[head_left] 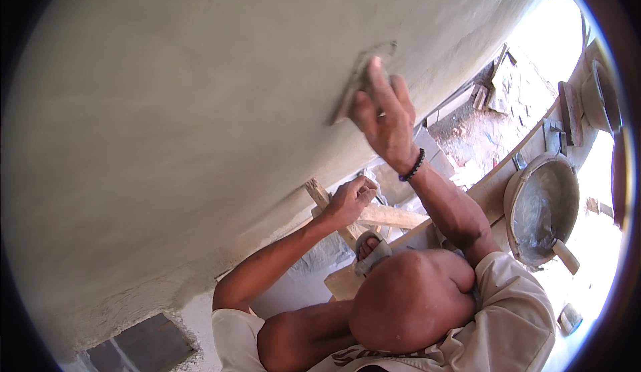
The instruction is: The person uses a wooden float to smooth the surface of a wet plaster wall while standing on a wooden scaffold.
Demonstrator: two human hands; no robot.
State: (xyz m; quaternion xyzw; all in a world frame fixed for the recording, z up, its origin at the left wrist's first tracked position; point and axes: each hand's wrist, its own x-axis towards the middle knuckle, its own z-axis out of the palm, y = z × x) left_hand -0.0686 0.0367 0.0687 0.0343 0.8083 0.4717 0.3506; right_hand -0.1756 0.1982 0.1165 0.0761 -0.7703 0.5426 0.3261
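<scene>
My right hand [384, 115] grips a flat, cement-smeared trowel [339, 110], pressed against the grey plastered wall [173, 91] that fills the upper left. My left hand [352, 198] is lower, beside crossed wooden pieces [394, 216], with fingers curled; whether they hold anything I cannot make out. My bent knees and a sandalled foot [374, 258] show below, on wooden boards.
A long plank [487, 181] at the right carries a large round basin [542, 198] with a handled tool, a smaller pan [594, 98] and a wooden block [569, 111]. Rubble [461, 135] lies below. A dark recessed opening [147, 345] is in the wall at lower left.
</scene>
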